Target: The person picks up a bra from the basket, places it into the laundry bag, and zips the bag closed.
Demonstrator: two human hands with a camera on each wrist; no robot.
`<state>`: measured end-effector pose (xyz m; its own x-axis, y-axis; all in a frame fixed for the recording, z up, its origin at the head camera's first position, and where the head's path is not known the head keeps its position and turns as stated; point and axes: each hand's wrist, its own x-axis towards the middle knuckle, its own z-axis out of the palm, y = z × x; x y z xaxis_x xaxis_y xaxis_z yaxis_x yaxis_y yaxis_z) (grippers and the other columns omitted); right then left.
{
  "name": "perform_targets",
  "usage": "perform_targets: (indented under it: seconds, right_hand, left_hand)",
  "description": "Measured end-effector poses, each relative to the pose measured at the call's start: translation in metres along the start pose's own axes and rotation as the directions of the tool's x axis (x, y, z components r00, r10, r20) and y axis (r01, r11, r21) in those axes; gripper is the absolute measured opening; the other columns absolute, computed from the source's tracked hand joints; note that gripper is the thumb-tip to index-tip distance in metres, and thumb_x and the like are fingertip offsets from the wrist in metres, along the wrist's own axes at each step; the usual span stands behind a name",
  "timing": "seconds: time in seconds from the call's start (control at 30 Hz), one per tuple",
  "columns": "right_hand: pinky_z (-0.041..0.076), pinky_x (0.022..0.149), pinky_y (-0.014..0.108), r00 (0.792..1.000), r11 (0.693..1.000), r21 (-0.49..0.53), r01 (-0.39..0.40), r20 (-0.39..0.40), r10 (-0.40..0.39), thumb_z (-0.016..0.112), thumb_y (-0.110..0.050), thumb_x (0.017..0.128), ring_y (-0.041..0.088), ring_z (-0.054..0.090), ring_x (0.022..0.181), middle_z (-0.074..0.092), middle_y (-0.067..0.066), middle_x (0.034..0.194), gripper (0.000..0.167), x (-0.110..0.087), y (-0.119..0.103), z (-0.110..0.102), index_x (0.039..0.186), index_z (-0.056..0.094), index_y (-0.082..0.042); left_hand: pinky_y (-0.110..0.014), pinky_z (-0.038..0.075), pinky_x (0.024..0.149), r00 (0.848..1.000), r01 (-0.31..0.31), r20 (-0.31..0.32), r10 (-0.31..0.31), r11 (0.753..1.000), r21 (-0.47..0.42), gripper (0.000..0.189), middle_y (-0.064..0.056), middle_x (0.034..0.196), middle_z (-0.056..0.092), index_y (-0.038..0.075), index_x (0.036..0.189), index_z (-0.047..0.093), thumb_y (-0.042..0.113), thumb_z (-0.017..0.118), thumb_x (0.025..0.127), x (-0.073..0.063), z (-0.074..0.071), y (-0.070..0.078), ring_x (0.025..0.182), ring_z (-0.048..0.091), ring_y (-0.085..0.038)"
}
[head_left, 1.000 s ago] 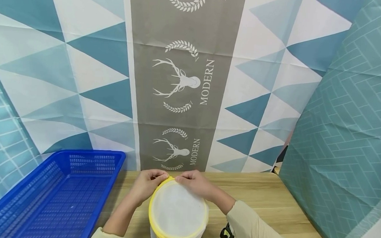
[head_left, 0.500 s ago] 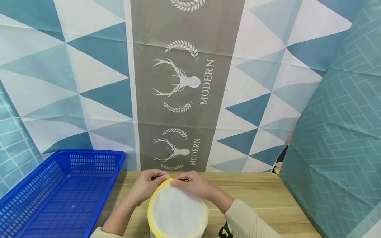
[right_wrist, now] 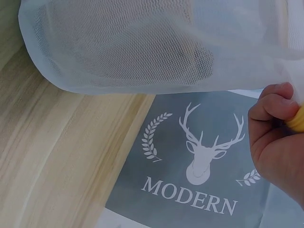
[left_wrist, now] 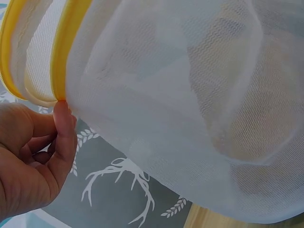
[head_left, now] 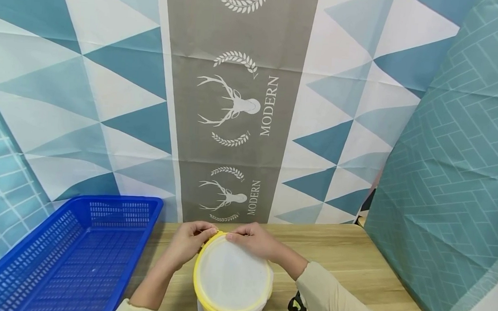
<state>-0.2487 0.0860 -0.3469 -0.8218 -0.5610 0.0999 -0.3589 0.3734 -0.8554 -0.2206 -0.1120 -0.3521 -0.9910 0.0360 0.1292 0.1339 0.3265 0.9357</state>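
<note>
A white mesh laundry bag point(head_left: 233, 277) with yellow edging stands upright on the table, its round top facing up in the head view. At the far side of the top, my left hand point(head_left: 189, 242) pinches the yellow edging point(left_wrist: 66, 52) between thumb and fingers. Just to its right, my right hand point(head_left: 255, 240) grips the same rim, its thumb lying over the top panel. The left wrist view shows the mesh side point(left_wrist: 156, 95) and two yellow bands. In the right wrist view, curled fingers point(right_wrist: 275, 107) hold the edging. Darker patches show through the mesh; I cannot tell what they are.
A blue plastic basket point(head_left: 140, 258) with perforated walls stands at the left. The wooden table point(head_left: 332, 254) ends at a patterned wall cloth point(head_left: 230, 117) behind. A teal cloth point(head_left: 450, 185) hangs along the right side. A black strap piece point(head_left: 297, 306) hangs by the right sleeve.
My right thumb has shifted slightly on the rim, and the left hand has moved a touch to the left. Both hands keep hold of the bag's edging.
</note>
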Motion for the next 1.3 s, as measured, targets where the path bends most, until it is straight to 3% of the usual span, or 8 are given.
perform_targets:
  seconds: [0.5, 0.73, 0.97, 1.3]
  right_hand:
    - [0.050, 0.052, 0.023, 1.000, 1.000, 0.002, -0.002, -0.011, 0.002, 0.058, -0.029, 0.093, 0.007, 0.058, 0.058, 0.069, 0.008, 0.083, 0.026, -0.0030, 0.0004, -0.0040, 0.095, 0.073, -0.007]
    - [0.047, 0.065, 0.022, 0.999, 0.999, -0.025, 0.027, -0.027, -0.028, 0.057, -0.032, 0.093, 0.009, 0.054, 0.075, 0.062, 0.002, 0.088, 0.025, -0.0013, -0.0039, -0.0053, 0.101, 0.067, -0.011]
    - [0.051, 0.061, 0.022, 0.998, 0.997, -0.064, 0.040, 0.057, -0.036, 0.060, -0.032, 0.091, 0.005, 0.058, 0.071, 0.066, -0.002, 0.090, 0.021, 0.0032, -0.0024, -0.0041, 0.102, 0.070, -0.016]
    - [0.051, 0.054, 0.024, 1.000, 0.998, -0.061, 0.014, 0.012, -0.014, 0.062, -0.031, 0.090, 0.006, 0.059, 0.061, 0.069, 0.002, 0.088, 0.022, 0.0018, -0.0032, -0.0016, 0.096, 0.073, -0.013]
  left_hand:
    - [-0.027, 0.052, 0.052, 1.000, 0.013, 0.017, -0.013, 1.000, -0.017, 0.018, -0.006, 0.079, 0.065, -0.001, 0.101, 0.068, 0.011, 0.059, 0.091, -0.0011, 0.0005, 0.0031, 0.061, 0.059, -0.014]
    - [-0.028, 0.053, 0.055, 0.998, -0.007, 0.059, 0.008, 1.000, -0.011, 0.020, -0.007, 0.080, 0.066, -0.002, 0.102, 0.067, 0.013, 0.058, 0.092, -0.0004, -0.0007, 0.0050, 0.062, 0.061, -0.014]
    - [-0.027, 0.052, 0.054, 0.994, -0.038, 0.100, 0.038, 0.999, -0.004, 0.019, -0.007, 0.080, 0.067, -0.001, 0.099, 0.067, 0.014, 0.057, 0.093, 0.0003, 0.0003, 0.0059, 0.062, 0.060, -0.013]
    - [-0.023, 0.050, 0.059, 0.999, -0.048, 0.011, 0.048, 0.999, 0.020, 0.015, -0.006, 0.084, 0.069, 0.003, 0.096, 0.070, 0.013, 0.061, 0.090, -0.0028, 0.0032, 0.0033, 0.070, 0.060, -0.011]
